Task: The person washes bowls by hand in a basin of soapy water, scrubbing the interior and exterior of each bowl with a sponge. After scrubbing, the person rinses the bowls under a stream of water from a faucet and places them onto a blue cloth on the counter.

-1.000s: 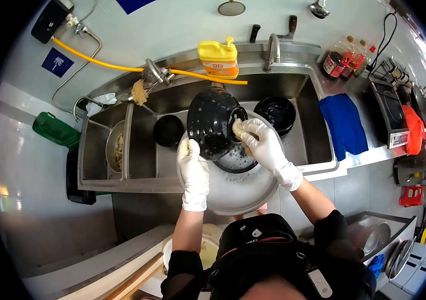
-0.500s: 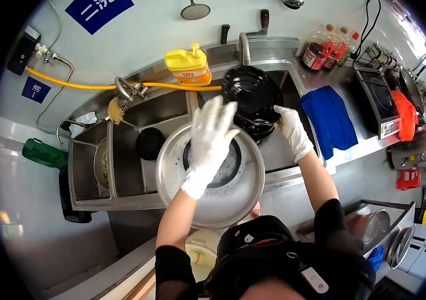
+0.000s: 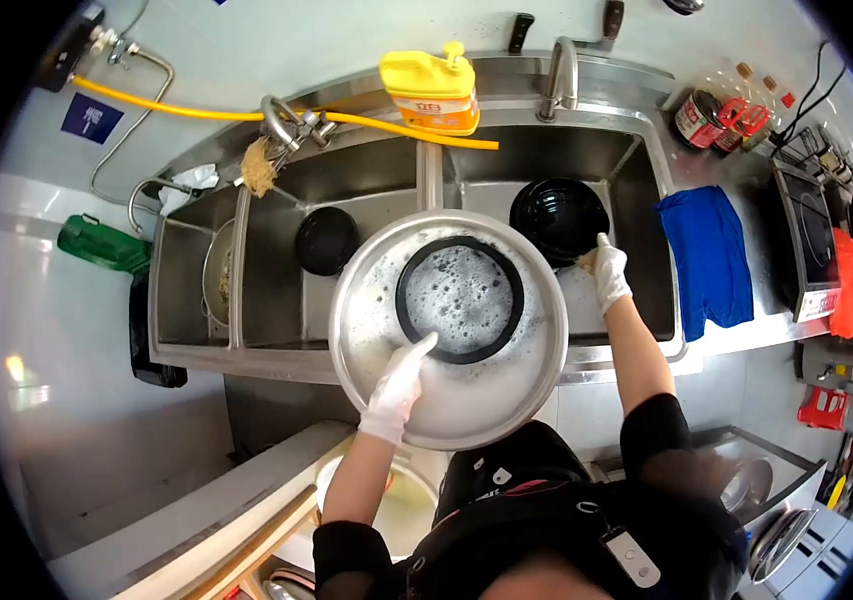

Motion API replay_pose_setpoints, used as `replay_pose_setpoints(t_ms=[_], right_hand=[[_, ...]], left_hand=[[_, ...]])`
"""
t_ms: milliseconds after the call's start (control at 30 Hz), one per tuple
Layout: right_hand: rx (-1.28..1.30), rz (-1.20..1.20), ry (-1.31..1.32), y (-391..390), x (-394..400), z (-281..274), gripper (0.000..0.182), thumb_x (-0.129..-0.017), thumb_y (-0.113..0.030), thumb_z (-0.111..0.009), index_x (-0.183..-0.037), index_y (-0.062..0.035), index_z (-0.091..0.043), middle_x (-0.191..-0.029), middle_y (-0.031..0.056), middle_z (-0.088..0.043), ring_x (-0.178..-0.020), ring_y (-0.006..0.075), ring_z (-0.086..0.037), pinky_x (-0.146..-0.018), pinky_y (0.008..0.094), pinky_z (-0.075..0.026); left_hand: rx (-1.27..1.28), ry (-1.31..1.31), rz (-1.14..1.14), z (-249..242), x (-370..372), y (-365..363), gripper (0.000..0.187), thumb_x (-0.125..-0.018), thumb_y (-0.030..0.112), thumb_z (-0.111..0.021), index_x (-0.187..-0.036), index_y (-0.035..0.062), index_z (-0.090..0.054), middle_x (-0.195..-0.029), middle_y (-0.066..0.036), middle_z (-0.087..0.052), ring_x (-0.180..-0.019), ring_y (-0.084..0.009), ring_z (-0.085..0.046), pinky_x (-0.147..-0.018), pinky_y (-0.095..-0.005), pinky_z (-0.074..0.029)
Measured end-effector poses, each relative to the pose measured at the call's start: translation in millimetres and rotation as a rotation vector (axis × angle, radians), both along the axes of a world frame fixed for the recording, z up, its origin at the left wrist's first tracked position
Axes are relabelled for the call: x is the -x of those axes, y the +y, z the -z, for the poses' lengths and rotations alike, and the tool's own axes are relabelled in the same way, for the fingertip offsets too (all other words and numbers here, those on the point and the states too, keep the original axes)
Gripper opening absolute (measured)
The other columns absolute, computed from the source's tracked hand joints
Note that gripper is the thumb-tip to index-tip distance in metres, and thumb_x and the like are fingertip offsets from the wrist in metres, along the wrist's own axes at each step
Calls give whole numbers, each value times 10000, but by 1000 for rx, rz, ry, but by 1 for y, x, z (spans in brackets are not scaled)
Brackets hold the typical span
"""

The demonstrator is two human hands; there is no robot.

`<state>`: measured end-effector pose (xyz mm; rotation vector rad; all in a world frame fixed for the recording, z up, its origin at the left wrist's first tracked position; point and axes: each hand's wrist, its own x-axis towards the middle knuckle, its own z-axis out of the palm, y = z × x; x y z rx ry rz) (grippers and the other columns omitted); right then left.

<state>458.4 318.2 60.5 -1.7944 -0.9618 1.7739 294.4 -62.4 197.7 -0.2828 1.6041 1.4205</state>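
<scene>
now left hand (image 3: pixel 399 385) dips flat, fingers spread narrow, into the sudsy steel basin (image 3: pixel 507 400) propped over the sink's near rim, right hand (image 3: pixel 610 272) fingers pinching a sponge (image 3: pixel 587 260) beside the black bowl stack (image 3: pixel 559 220).

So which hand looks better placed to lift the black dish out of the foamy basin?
Probably the left hand: its gloved fingertips already touch the rim of the black dish in the soapy steel basin. The right hand holds a sponge over the right sink.
</scene>
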Motion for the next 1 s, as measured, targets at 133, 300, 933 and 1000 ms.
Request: replay_pose_setpoints(t_ms=[133, 300, 933, 1000], right_hand=[[-820, -116, 92, -56, 3, -107, 262, -955, -220, -535, -998, 26, -611, -909, 107, -598, -758, 163, -572, -706, 280, -476], [-1448, -966, 74, -159, 39, -198, 228, -853, -72, -552, -1061, -1, -613, -1059, 154, -577, -1044, 314, -526, -898, 400, -446], [-1067, -1218, 57, -219, 126, -173, 267, -877, -187, -508, -1130, -104, -522, -1129, 208, -522, -1063, 333, -537, -934, 388, -418], [-1184, -1192, -208, -201, 122, -157, 211, -905, -221, -472, -1058, -88, -529, -1055, 197, -562, -988, 333, -565, -865, 417, -449]], left_hand=[[35, -129, 12, 32, 1, 18, 290, -813, 126, -654, -1058, -20, -602, -943, -85, -629, -782, -171, -573, -707, -282, -464], [-199, 109, 36, 37, 1, 8, 265, -801, 38, -603, -1064, 13, -591, -868, -66, -626, -741, -166, -584, -653, -280, -473], [-443, -60, -94, -4, -9, -10, 703, -909, 561, -473, -1423, 106, -319, -1426, -99, -392, -1293, -271, -404, -1011, -512, -403], [-455, -19, -107, 5, -7, -16, 691, -914, 546, -479, -1413, 91, -334, -1413, -99, -412, -1290, -262, -408, -1026, -477, -399]])
